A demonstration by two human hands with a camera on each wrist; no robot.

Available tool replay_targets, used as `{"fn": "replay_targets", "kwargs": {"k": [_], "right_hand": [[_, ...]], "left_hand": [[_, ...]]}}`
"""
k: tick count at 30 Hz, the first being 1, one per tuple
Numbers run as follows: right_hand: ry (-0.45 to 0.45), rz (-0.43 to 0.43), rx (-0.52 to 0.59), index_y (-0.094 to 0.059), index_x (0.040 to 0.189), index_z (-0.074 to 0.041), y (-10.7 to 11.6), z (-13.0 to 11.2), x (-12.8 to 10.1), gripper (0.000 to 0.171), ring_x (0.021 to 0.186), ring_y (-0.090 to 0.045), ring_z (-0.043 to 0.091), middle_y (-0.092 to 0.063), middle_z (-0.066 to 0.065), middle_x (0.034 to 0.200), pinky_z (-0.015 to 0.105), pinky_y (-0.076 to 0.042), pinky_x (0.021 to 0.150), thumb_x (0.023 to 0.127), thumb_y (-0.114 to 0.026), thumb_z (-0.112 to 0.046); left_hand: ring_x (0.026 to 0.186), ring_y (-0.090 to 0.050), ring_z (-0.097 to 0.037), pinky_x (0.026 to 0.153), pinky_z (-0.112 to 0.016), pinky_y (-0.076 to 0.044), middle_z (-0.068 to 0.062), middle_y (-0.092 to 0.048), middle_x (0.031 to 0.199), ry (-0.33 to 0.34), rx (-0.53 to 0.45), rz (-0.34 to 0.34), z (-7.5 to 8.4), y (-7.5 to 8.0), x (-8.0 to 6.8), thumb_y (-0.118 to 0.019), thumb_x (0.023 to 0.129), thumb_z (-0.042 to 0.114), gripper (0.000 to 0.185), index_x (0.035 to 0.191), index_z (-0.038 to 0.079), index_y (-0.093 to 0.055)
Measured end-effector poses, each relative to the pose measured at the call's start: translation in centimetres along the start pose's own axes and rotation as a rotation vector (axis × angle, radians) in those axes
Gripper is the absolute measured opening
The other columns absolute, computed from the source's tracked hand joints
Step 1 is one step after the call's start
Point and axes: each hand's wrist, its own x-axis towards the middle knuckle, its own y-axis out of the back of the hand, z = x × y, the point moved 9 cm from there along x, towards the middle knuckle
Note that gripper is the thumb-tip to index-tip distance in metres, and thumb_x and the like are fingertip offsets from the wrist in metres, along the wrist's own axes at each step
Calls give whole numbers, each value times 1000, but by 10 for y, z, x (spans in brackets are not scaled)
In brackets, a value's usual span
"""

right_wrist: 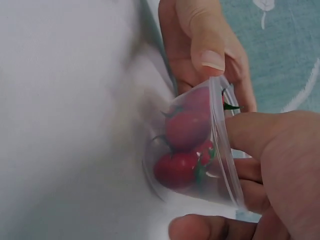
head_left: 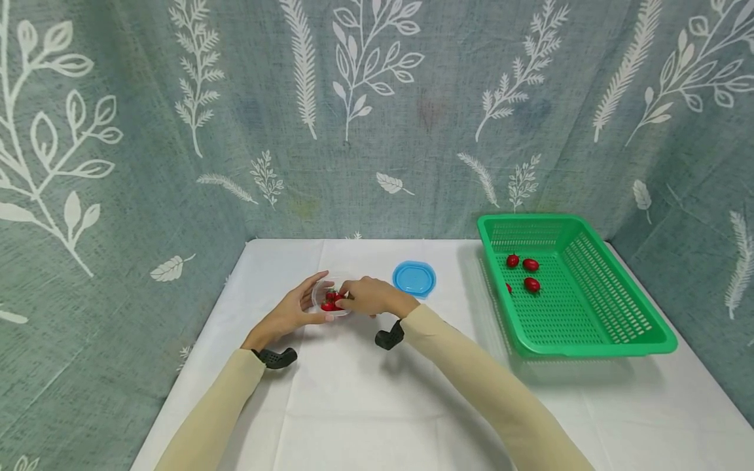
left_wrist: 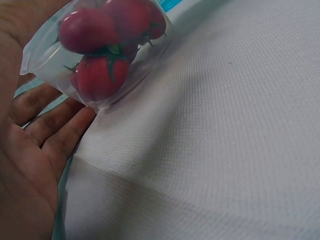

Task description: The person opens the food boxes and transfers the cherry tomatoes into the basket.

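A clear plastic cup (right_wrist: 227,165) with several red cherry tomatoes (left_wrist: 102,75) in it stands tilted on the white cloth, left of centre. My left hand (head_left: 290,310) holds the cup from the left, its thumb at the rim and the fingers around the far side. From the right, my right hand (head_left: 374,296) reaches into the cup's mouth. Its thumb and fingers pinch a cherry tomato (head_left: 338,297) there, fingertips partly hidden by the rim and the fruit. The little finger hangs outside the cup.
A blue lid (head_left: 415,279) lies on the white tablecloth (head_left: 353,405), behind the right wrist. At the right stands a green plastic basket (head_left: 633,304) with several cherry tomatoes (head_left: 531,285) in it. A patterned grey-green curtain (head_left: 424,176) encloses the back and sides.
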Motion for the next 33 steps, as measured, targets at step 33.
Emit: {"fn": "replay_targets", "kwargs": {"k": [33], "right_hand": [[169,18,382,-73,130,-15,3,10,-11,35,66,-64,42,-69,-6,115,33,-55,53,98,-73,-31]], "left_hand": [[152,-30,-29,122,-51,-29,0,-42,159,-4,5,5,1,-1,0,-89,84,32,106,166,26,-22]]}}
